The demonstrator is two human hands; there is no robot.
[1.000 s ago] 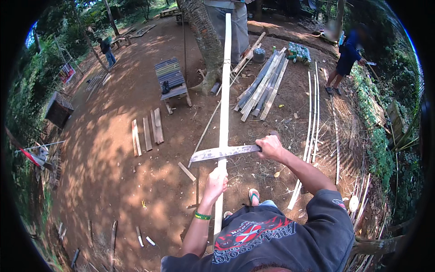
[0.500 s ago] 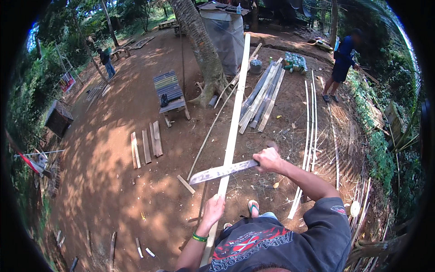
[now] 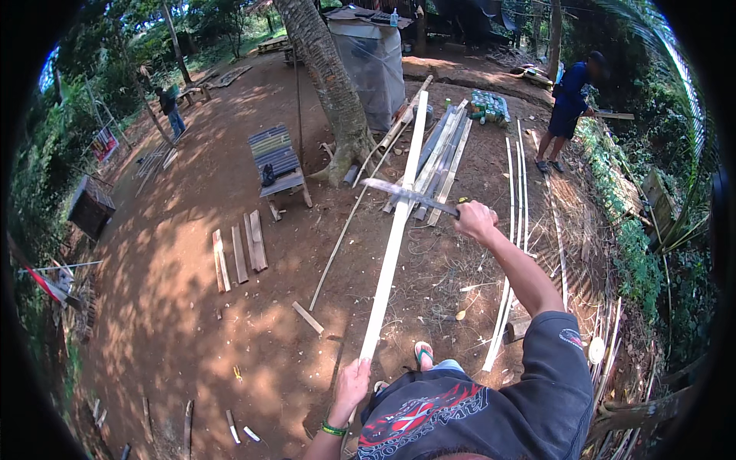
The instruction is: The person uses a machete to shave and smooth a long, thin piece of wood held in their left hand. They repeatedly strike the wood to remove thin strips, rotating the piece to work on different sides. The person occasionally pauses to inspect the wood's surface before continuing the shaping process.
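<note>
My left hand (image 3: 353, 384) grips the near end of a long pale bamboo slat (image 3: 396, 230) that runs away from me, its far end near the palm trunk. Farther out and to the right, my right hand (image 3: 475, 221) is closed on the handle of a long machete (image 3: 408, 195). The blade lies crosswise over the slat, pointing left. My foot in a sandal (image 3: 424, 354) shows on the red dirt below the slat.
A palm trunk (image 3: 330, 92) stands ahead with a striped chair (image 3: 277, 162) to its left. Bamboo slats (image 3: 445, 153) and thin strips (image 3: 515, 230) lie on the ground. Short boards (image 3: 239, 257) lie left. One person (image 3: 569, 115) stands at right, another (image 3: 170, 111) far left.
My right hand has carried the machete away from me along the slat. The slat's far end has swung rightward and my left hand now sits lower on its near end.
</note>
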